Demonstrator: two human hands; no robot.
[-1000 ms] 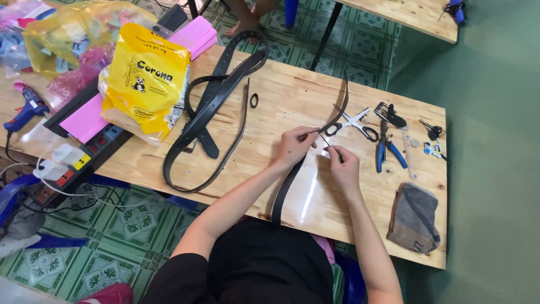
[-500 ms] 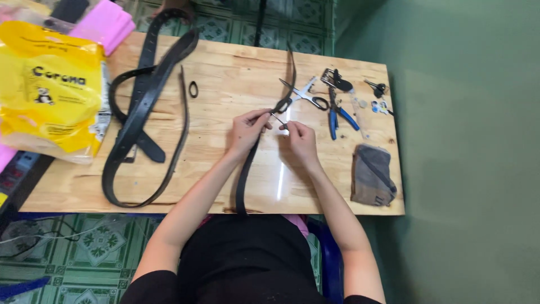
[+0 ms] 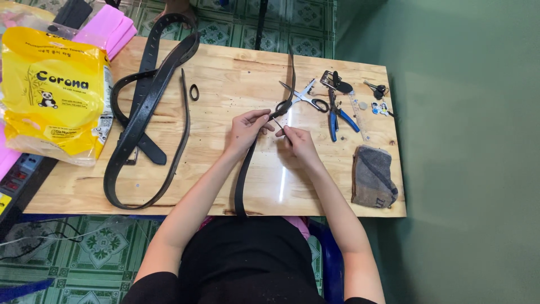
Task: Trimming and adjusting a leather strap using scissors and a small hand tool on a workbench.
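At frame centre, the left hand [image 3: 245, 130] pinched the black belt strap [image 3: 243, 179]; the right hand [image 3: 299, 145] gripped something too small to tell.

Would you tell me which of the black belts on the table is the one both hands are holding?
The narrow belt running from the near table edge up between the left hand and right hand; the wider belts lie untouched at left.
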